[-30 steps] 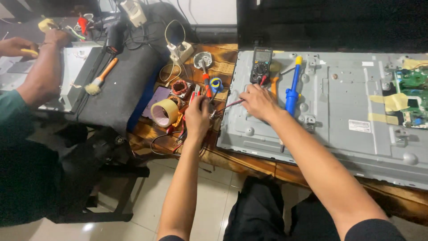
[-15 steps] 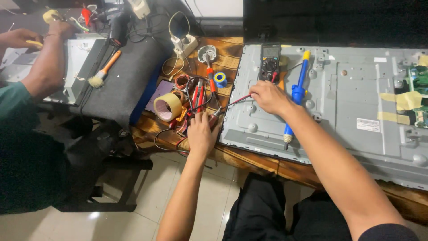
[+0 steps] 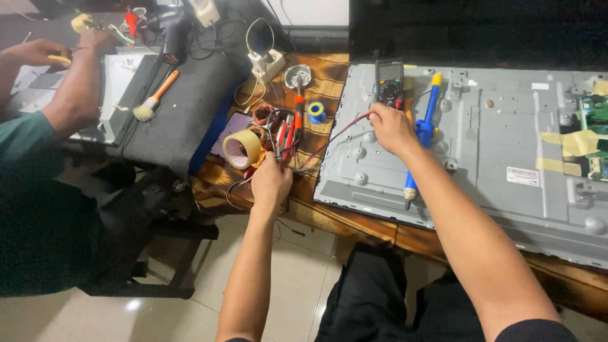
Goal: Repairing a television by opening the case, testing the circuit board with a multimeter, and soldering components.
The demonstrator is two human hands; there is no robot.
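Note:
My left hand (image 3: 271, 182) rests at the table's front edge with its fingers curled down into a tangle of wires and red-handled pliers (image 3: 283, 136). What it grips is hidden under the hand. My right hand (image 3: 390, 128) lies on the grey metal back panel (image 3: 494, 126), pinching a red test lead (image 3: 332, 136) just below a black multimeter (image 3: 389, 79). A blue screwdriver with a yellow tip (image 3: 423, 133) lies beside that hand.
A tape roll (image 3: 242, 149), a blue solder spool (image 3: 316, 112) and a white power strip (image 3: 266, 63) sit on the wooden table (image 3: 329, 218). At the left a co-worker's arm (image 3: 69, 95) is over a grey device, near an orange-handled brush (image 3: 155, 98) on a black mat.
My left hand has drawn back toward the table's front edge, off the tool pile. My right hand stays by the multimeter with the red lead. The view has shifted slightly.

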